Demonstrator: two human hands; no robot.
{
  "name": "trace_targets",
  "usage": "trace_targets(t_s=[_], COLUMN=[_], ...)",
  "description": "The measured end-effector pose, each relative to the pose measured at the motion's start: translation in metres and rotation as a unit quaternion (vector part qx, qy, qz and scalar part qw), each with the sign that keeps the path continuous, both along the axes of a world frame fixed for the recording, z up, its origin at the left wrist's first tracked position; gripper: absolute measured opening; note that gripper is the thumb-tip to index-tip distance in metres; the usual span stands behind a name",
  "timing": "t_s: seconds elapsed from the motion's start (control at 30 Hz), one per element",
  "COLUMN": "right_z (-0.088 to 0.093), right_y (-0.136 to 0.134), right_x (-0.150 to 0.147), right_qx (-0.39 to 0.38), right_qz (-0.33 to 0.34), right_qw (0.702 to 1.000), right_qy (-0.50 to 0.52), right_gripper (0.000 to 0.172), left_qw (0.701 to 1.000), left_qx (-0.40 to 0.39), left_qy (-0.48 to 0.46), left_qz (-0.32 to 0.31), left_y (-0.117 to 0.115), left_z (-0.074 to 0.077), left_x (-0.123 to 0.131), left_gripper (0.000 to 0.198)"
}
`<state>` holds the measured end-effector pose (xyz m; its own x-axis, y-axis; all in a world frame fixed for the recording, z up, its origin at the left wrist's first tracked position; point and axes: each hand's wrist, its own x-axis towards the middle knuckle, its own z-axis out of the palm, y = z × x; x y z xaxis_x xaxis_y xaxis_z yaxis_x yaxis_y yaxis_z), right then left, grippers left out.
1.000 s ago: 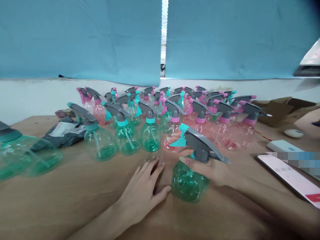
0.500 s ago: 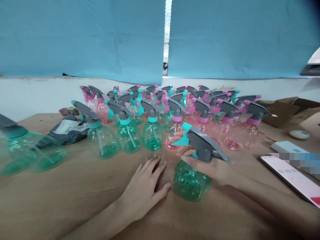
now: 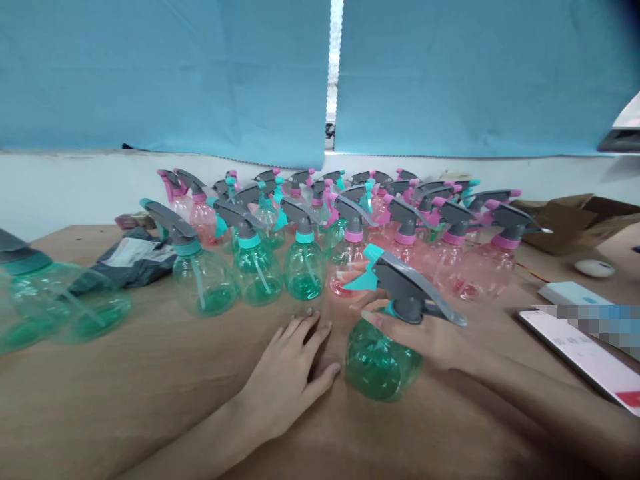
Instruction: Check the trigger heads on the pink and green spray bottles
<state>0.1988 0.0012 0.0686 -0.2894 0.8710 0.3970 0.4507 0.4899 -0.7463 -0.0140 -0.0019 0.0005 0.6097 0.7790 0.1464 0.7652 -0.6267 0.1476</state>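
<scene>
My right hand (image 3: pixel 420 337) grips a green spray bottle (image 3: pixel 380 367) round its neck, just under the grey and turquoise trigger head. The bottle tilts a little, and part of my fingers is hidden behind its head. To the left of it my left hand (image 3: pixel 293 367) lies palm down on the wooden table (image 3: pixel 175 400), fingers spread, holding nothing. Beyond my left hand stands another green spray bottle (image 3: pixel 305 273) with a turquoise collar. A pink spray bottle (image 3: pixel 345 260) is just behind my right fingertips.
Several green and pink spray bottles stand in rows at the back. Left lies a dark plastic package (image 3: pixel 137 257). On the right are a phone (image 3: pixel 575 353), a white box (image 3: pixel 573 293), a white mouse (image 3: pixel 594 268) and a cardboard box (image 3: pixel 565 223). Blue cloth (image 3: pixel 165 80) hangs behind.
</scene>
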Motion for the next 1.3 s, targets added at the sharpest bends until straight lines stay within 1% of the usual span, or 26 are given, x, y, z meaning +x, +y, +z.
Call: trace_targets(t_s=[0.17, 0.27, 0.37, 0.53, 0.63, 0.83, 0.93, 1.07, 1.2, 1.3], right_z=[-0.0014, -0.0002, 0.0007, 0.0012, 0.0004, -0.0029, -0.0014, -0.0005, -0.0014, 0.0003], right_y=[0.0006, 0.0001, -0.0004, -0.0003, -0.0005, -0.0019, -0.0016, 0.0004, 0.0009, -0.0002], right_x=[-0.0001, -0.0006, -0.0008, -0.0008, -0.0003, -0.0008, -0.0019, -0.0004, 0.0009, -0.0005], right_qx=[0.006, -0.010, -0.024, -0.010, -0.018, -0.023, -0.031, -0.030, -0.044, -0.051], right_qz=[0.006, 0.003, -0.005, -0.011, -0.006, -0.021, -0.003, 0.051, 0.046, 0.069], right_qw=[1.000, 1.000, 1.000, 1.000, 1.000, 0.999, 0.999, 0.996, 0.995, 0.993], right_qy=[0.012, 0.020, 0.019, 0.018, 0.011, 0.012, 0.034, 0.067, 0.075, 0.086], right_gripper=[0.016, 0.014, 0.016, 0.014, 0.016, 0.017, 0.015, 0.011, 0.008, 0.010], left_qw=[1.000, 1.000, 1.000, 1.000, 1.000, 1.000, 1.000, 1.000, 1.000, 1.000], left_qx=[0.006, 0.003, 0.004, 0.003, 0.003, -0.004, -0.006, -0.001, -0.001, -0.002], left_qy=[-0.008, -0.008, -0.012, -0.024, -0.025, -0.019, -0.024, -0.031, -0.022, -0.019], left_qz=[-0.003, -0.002, -0.002, -0.005, -0.008, -0.003, -0.001, -0.007, -0.006, -0.004], left_y=[0.0003, 0.0003, 0.0001, 0.0002, 0.0002, -0.0004, -0.0003, 0.0000, -0.0005, -0.0009], left_z=[-0.0001, 0.0001, -0.0001, -0.0001, 0.0005, 0.0010, 0.0013, 0.0018, 0.0018, 0.0018], left_x=[0.0001, 0.0002, -0.0001, -0.0006, -0.0003, 0.0007, 0.0005, 0.0007, 0.0012, 0.0013], left_gripper=[0.051, 0.052, 0.051, 0.050, 0.050, 0.051, 0.050, 0.048, 0.050, 0.051])
